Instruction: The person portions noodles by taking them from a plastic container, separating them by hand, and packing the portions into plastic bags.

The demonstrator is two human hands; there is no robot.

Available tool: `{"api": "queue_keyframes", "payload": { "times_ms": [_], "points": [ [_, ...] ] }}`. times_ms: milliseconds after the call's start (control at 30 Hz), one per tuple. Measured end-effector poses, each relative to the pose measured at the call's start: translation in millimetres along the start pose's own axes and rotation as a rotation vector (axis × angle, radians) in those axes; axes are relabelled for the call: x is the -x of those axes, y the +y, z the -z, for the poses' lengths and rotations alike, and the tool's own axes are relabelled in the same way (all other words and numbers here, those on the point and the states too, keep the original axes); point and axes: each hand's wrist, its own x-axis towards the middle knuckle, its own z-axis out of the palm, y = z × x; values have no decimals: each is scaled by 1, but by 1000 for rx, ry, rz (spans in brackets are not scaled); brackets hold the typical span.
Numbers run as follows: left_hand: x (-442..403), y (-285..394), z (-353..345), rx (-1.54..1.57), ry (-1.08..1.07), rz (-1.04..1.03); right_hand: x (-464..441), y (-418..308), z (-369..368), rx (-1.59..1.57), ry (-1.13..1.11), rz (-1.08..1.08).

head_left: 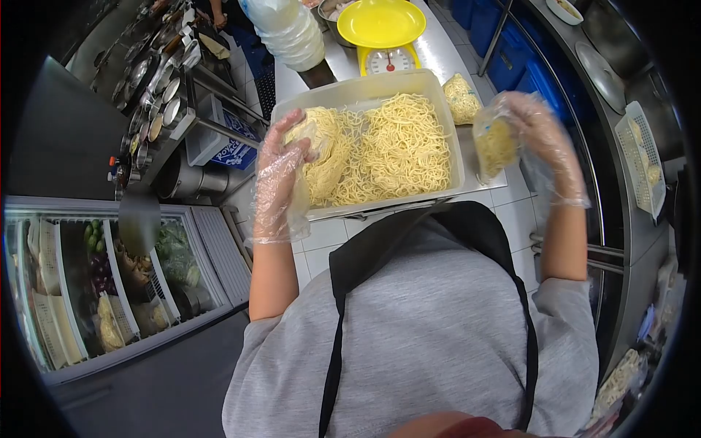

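Observation:
A translucent plastic tub (pixel 456 157) full of yellow noodles (pixel 407 142) stands at the near end of the metal table. My left hand (pixel 281 160), in a clear plastic glove, is at the tub's left side, its fingers spread against the noodles. To the right of the tub, my gloved right hand (pixel 537 128) is closed on the top of a clear bag of noodles (pixel 496 148), raised off the table and slightly blurred. Another bag of noodles (pixel 461 100) lies by the tub's right back corner. Behind the tub is a yellow scale (pixel 390 61) with a round pan.
Stacked plastic containers (pixel 296 40) and a metal bowl (pixel 332 18) stand at the table's back left. A glass-topped fridge (pixel 212 292) is at left, below a pan rack. Right are blue bins (pixel 507 58) and a counter with a white basket (pixel 639 157). Part of another person shows at top left.

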Motion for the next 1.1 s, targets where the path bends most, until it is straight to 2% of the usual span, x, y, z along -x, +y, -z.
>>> {"api": "queue_keyframes", "payload": {
  "times_ms": [67,100,200,267,333,400,433,467,533,567,633,667,700,733,767,833,933,1033,1100],
  "points": [
    [1,-7,3,-28,-46,51,-23,56,-25,125,-133,93],
    [3,-9,1,-30,-44,53,-22,60,-31,124,-136,92],
    [4,-17,0,-91,-56,65,-23,48,-36,155,-196,157],
    [6,-26,4,-137,-103,48,-20,29,-19,41,-213,180],
    [10,-29,5,-182,-47,97,-21,32,-18,10,-207,268],
    [9,-41,18,-672,1,-160,-15,20,-18,58,12,422],
    [13,-43,20,-640,64,-122,-15,12,-23,-14,154,440],
    [15,-45,26,-644,85,-119,-16,5,-27,-19,140,455],
    [16,-50,38,-1117,201,-357,-16,-9,-37,-377,128,623],
    [15,-50,39,-1121,211,-351,-6,-30,-42,-356,-19,586],
    [15,-51,36,-1117,99,-102,-3,-57,-63,-139,-469,461],
    [17,-52,31,-1119,107,-100,-6,-54,-82,69,-536,508],
    [18,-56,25,-1293,37,-47,-10,-44,-106,278,-599,550],
    [20,-59,19,-1465,-40,7,-13,-37,-123,278,-600,553],
    [20,-49,11,-1518,-93,34,-18,-31,-138,498,-571,534],
    [20,-63,14,-1427,-52,-25,-20,-33,-152,721,-533,513],
    [16,-73,12,-1291,-37,-91,-18,-39,-163,847,-480,562],
    [7,-69,9,-1229,-46,-114,-24,-24,-171,755,-602,605],
    [-4,-69,11,-1212,-40,-121,-20,-11,-172,483,-519,825]
  ]
}}
